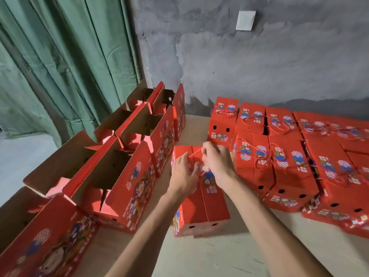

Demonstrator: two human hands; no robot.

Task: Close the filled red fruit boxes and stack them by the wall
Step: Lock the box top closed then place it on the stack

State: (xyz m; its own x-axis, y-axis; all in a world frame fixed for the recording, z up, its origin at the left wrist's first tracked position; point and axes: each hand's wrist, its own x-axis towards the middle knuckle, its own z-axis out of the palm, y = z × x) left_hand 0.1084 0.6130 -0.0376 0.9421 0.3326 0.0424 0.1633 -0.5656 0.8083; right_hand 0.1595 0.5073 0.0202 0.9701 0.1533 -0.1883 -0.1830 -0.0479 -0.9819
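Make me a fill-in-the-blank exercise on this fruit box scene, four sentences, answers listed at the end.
1. Both hands work on top of the closed box, and the right hand pinches its red ____.
2. The open boxes stand in a row on the ____ side of the view.
3. The curtain behind the open boxes is ____.
4. The left hand rests on the box's ____.

Missing words: cord handle; left; green; top
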